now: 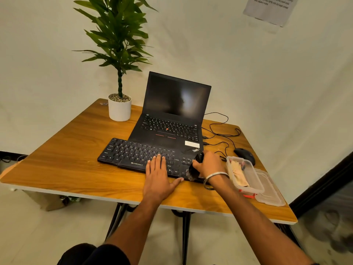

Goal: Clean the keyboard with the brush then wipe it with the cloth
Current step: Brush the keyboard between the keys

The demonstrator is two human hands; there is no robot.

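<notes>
Your left hand [156,174] lay flat, fingers straight, on the matte black keyboard [137,154], your right hand [209,165] gripped the dark bristled brush [193,169].

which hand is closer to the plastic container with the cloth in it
The right hand. It grips the brush at the keyboard's right end, just left of the container. The left hand lies flat on the keys, farther left.

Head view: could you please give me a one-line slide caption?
Right hand sweeps a brush over the keyboard while the left hand steadies it.
</notes>
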